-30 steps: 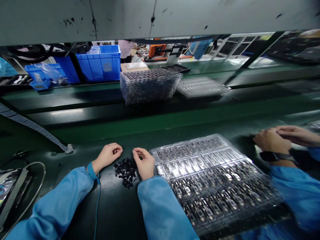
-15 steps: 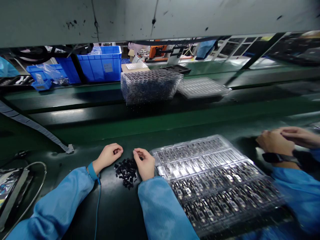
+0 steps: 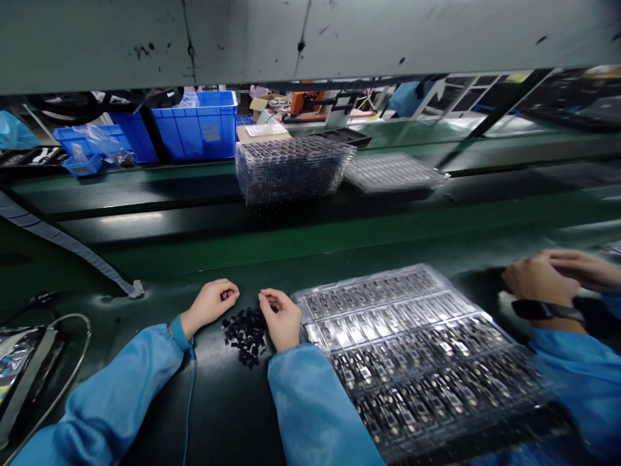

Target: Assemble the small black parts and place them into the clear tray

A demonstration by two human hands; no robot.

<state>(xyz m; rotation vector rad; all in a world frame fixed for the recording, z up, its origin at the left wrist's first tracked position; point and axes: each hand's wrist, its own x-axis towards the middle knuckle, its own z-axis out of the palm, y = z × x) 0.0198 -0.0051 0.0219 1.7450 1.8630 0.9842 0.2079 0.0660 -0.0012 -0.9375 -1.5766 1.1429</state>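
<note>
A pile of small black pieces lies on the dark green bench between my hands. My left hand is curled with thumb and fingertips together, just above and left of the pile; anything inside the pinch is too small to make out. At the pile's right edge, my right hand is pinched in the same way, its fingertips pointing left, and what it holds is hidden. Right of it sits a clear plastic tray filled with rows of small electronic parts. A blue wrist strap with a cord circles my left wrist.
A co-worker's hands are close together beyond the tray's right side. A stack of clear trays and a flatter tray pile stand on the shelf behind. Blue bins are at back left. A grey beam crosses overhead.
My hands stay almost still, both pinched beside the pile. The co-worker's hands shift slightly to the right.
</note>
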